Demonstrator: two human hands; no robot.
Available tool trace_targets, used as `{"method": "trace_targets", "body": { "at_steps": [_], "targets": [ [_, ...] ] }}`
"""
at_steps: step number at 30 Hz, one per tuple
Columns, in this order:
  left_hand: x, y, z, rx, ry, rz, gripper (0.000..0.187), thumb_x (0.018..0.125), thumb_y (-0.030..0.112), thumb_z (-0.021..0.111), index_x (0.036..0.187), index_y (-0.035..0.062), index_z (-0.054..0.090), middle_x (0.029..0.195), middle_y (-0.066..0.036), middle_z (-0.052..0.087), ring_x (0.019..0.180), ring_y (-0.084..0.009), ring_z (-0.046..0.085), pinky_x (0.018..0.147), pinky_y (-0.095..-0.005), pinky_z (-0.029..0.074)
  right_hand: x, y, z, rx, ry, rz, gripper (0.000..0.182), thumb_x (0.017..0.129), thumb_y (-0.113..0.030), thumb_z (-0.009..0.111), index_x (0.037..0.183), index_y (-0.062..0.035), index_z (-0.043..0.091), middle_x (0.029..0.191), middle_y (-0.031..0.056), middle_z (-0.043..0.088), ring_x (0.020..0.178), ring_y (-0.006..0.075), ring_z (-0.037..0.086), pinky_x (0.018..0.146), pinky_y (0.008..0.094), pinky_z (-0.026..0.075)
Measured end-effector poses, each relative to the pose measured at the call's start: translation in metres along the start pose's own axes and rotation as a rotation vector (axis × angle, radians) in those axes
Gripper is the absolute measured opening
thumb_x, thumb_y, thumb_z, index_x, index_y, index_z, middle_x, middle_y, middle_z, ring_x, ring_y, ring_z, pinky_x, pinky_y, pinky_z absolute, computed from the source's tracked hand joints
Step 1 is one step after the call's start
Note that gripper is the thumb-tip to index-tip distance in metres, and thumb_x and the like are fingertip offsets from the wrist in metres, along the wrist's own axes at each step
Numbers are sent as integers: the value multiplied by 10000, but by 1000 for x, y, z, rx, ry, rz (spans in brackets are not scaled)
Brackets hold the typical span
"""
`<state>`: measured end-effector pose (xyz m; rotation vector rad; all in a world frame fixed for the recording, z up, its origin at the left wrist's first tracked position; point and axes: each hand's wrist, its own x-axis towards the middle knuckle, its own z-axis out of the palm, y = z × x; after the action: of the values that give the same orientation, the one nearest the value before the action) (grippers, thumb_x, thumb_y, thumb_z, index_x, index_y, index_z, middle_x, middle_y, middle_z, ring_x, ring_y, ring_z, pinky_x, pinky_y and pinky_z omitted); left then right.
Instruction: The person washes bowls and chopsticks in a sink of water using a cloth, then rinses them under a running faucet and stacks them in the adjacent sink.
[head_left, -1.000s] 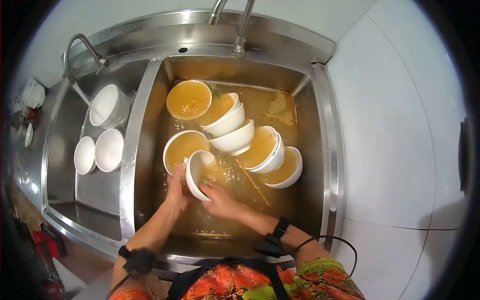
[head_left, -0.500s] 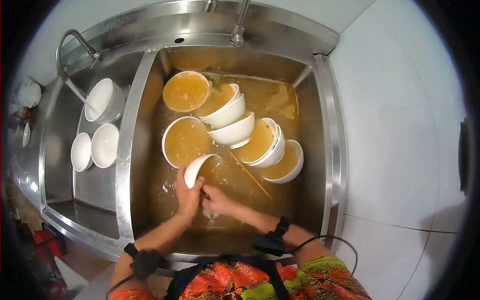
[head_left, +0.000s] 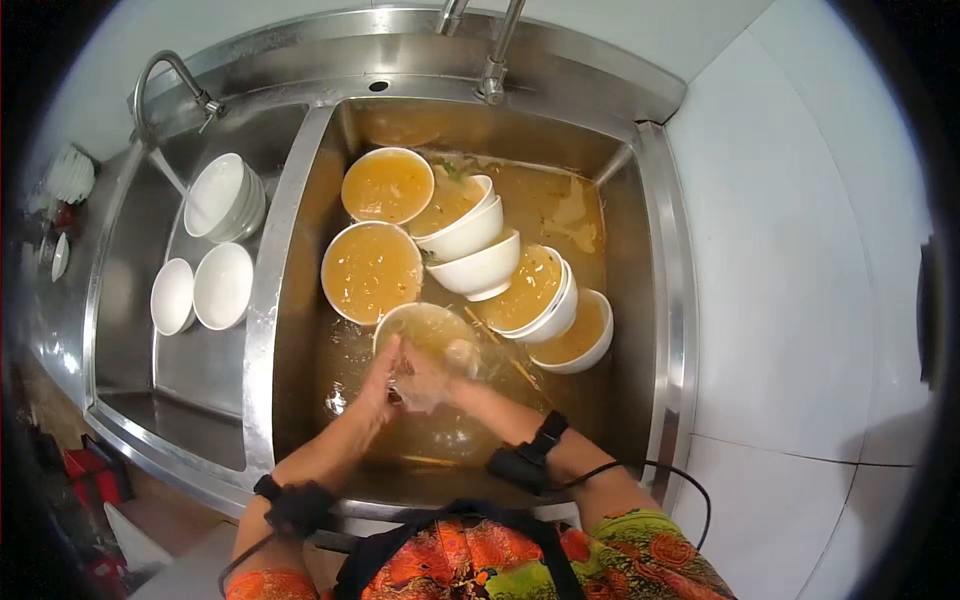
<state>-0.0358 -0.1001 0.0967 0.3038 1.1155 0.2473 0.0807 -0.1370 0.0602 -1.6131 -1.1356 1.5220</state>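
A white bowl lies low in the cloudy brown water, its inside now facing up. At the bowl's near left rim is my left hand, fingers closed on it. My right hand reaches over the near side of the same bowl and is smeared by motion, so I cannot tell what its fingers hold. A pale, soft-looking patch shows inside the bowl beside the right hand. Just beyond, a larger bowl full of murky water floats close to the rim.
Several white bowls lie tilted and nested in the right basin. A chopstick slants through the water right of my hands. In the left basin stand a bowl stack and two bowls, under a curved tap.
The bowl between my hands has tipped from its side to facing up and gone lower into the water. My right hand has moved up over it. The larger bowl shifted slightly away from me.
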Motion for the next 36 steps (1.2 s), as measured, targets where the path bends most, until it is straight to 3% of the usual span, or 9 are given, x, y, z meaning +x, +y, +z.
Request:
{"method": "trace_targets", "body": {
  "at_steps": [4, 6, 13, 15, 19, 22, 24, 30, 36],
  "targets": [
    [23, -3, -29, 122, 182, 1, 522, 661, 111, 478, 1178, 47, 437, 900, -176, 530, 785, -389, 592, 546, -595, 526, -29, -56, -50, -1012, -627, -367, 414, 764, -193, 556, 1166, -104, 519, 1085, 170, 569, 952, 333, 576, 797, 383, 473],
    [13, 7, -31, 297, 37, -41, 601, 677, 126, 475, 1254, 30, 335, 1042, -220, 476, 879, -421, 557, 625, -593, 524, -18, -28, -59, -1256, -485, 100, 415, 731, -120, 582, 1144, -103, 549, 1053, 163, 588, 870, 334, 607, 740, 376, 496],
    [-4, 30, -26, 466, -297, -211, 639, 692, 109, 453, 1303, 16, 292, 1078, -251, 514, 917, -424, 580, 648, -549, 555, -29, -54, -56, 128, 204, -288, 371, 742, -149, 651, 1101, -79, 588, 1062, 166, 578, 881, 351, 596, 783, 390, 492],
    [-11, 25, -13, 638, -289, -90, 623, 682, 93, 464, 1281, -3, 322, 1074, -242, 519, 872, -418, 597, 639, -544, 557, -32, -67, -40, -803, 215, -706, 585, 686, -144, 661, 1232, -99, 454, 996, 170, 598, 766, 335, 615, 703, 436, 498],
    [-18, 21, -1, 734, -171, -96, 668, 666, 4, 471, 1310, 70, 309, 1047, -217, 528, 807, -376, 615, 574, -568, 553, -19, -64, -46, -1147, 30, -464, 538, 685, -202, 669, 1168, -59, 482, 1080, 189, 561, 755, 334, 622, 708, 471, 494],
    [-38, 35, 4, 838, -202, 161, 701, 620, -49, 484, 1302, 62, 366, 1100, -188, 529, 934, -322, 583, 750, -441, 530, -20, -61, -76, -1085, -125, -209, 475, 739, -296, 642, 1104, -27, 500, 1074, 205, 556, 720, 318, 633, 622, 436, 515],
    [-39, 34, -7, 757, -148, 380, 630, 633, -46, 484, 1252, 60, 420, 1053, -165, 556, 879, -243, 590, 608, -298, 509, -28, -60, -88, -587, -209, 530, 527, 804, -390, 579, 1145, -6, 464, 1037, 215, 576, 706, 301, 644, 516, 383, 511],
    [-35, 37, -6, 301, -161, 729, 832, 561, -112, 422, 1352, 132, 330, 1225, -111, 476, 1139, -207, 448, 913, -302, 405, -51, 3, -64, 651, -383, 488, 524, 884, -389, 475, 1261, -44, 362, 1015, 212, 583, 703, 275, 641, 459, 343, 501],
    [-33, 28, 3, -57, -263, 552, 754, 643, -110, 483, 1343, 118, 315, 1226, -96, 475, 1120, -241, 478, 922, -334, 433, -37, -32, -67, 715, 23, 174, 409, 863, -265, 506, 1166, 5, 454, 970, 228, 581, 699, 267, 628, 485, 358, 510]
  ]
}}
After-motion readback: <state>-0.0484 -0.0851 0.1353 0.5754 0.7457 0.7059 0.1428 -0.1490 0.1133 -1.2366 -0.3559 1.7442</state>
